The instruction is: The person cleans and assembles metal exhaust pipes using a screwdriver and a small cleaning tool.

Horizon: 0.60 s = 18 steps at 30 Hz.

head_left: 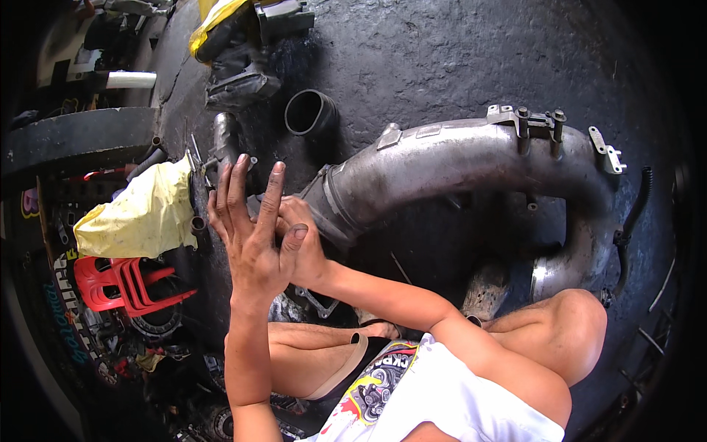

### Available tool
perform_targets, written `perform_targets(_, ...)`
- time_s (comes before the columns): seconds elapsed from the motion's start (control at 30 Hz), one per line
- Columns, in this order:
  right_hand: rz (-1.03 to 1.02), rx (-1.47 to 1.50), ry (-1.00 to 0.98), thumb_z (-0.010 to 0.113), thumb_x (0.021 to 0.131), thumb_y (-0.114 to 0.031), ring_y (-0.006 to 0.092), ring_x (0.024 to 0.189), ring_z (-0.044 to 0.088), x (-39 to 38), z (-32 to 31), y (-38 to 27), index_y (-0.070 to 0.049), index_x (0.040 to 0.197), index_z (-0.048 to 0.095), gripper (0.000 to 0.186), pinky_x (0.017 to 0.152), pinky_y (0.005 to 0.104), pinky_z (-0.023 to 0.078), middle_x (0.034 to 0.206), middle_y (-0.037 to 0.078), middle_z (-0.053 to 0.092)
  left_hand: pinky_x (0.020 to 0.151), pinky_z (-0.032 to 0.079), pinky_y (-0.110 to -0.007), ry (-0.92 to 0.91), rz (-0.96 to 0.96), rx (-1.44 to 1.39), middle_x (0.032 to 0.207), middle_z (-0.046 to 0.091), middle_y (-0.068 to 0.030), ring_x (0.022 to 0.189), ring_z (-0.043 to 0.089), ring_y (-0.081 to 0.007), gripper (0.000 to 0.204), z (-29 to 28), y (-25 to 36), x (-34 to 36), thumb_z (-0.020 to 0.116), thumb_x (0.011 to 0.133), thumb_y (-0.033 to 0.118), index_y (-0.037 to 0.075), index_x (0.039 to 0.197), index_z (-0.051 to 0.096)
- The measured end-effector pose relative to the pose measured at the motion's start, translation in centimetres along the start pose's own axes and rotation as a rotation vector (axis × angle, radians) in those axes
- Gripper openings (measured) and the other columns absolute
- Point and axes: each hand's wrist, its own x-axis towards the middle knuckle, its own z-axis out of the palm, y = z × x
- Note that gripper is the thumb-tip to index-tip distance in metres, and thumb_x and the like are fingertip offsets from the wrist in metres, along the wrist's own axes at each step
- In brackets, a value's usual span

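My left hand (254,243) is raised with its back in view, fingers stretched out and smudged dark, thumb apart. Behind it, my right hand (309,247) reaches across; its fingers are mostly hidden, so I cannot tell whether they hold anything. Just right of both hands lies the end of a large curved metal pipe (442,155), with a band clamp (335,195) around a dark collar there. Two upright bolts (540,132) and flat brackets sit on the pipe's top. Past my fingertips, a small metal elbow pipe (225,132) lies on the floor.
A short black rubber sleeve (311,114) stands beyond my hands. Dark parts with a yellow wrap (213,29) lie farther off. Left are a yellow cloth (140,214), a red plastic chair (132,287) and scattered tools. A black hose (637,206) lies right of the pipe.
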Motion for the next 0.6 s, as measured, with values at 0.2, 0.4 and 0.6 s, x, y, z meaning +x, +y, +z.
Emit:
perform_targets(0.2, 0.070, 0.137, -0.077, 0.064, 0.076, -0.020, 0.0357, 0.071, 0.055, 0.2, 0.5, 1.6, -0.002, 0.075, 0.060, 0.018, 0.067, 0.0419, 0.044, 0.075, 0.013, 0.056, 0.116, 0.012, -0.058, -0.025, -0.022, 0.024, 0.155, 0.034, -0.0189, 0.146, 0.025, -0.0377, 0.070, -0.3, 0.4, -0.4, 0.037, 0.096, 0.067, 0.022, 0.148, 0.050)
perform_targets(0.4, 0.107, 0.217, -0.530, 0.068, 0.067, -0.019, 0.0406, 0.072, 0.063, 3.2, -1.9, 2.4, -0.002, 0.076, 0.062, 0.020, 0.062, 0.0467, 0.050, 0.074, 0.017, 0.064, 0.117, 0.012, -0.058, -0.016, -0.020, 0.018, 0.155, 0.033, -0.0191, 0.146, 0.025, -0.0379, 0.067, -0.1, 0.3, -0.1, 0.037, 0.097, 0.065, 0.023, 0.148, 0.050)
perform_targets(0.6, -0.094, 0.340, -0.929, 0.068, 0.066, -0.017, 0.0412, 0.083, 0.064, 6.6, -4.2, 3.3, -0.001, 0.084, 0.064, 0.024, 0.069, 0.0485, 0.052, 0.084, 0.019, 0.067, 0.117, 0.013, -0.057, -0.029, 0.036, 0.028, 0.156, 0.033, -0.0178, 0.147, 0.025, -0.0367, 0.068, -0.2, 1.1, 0.3, 0.038, 0.097, 0.066, 0.023, 0.148, 0.050)
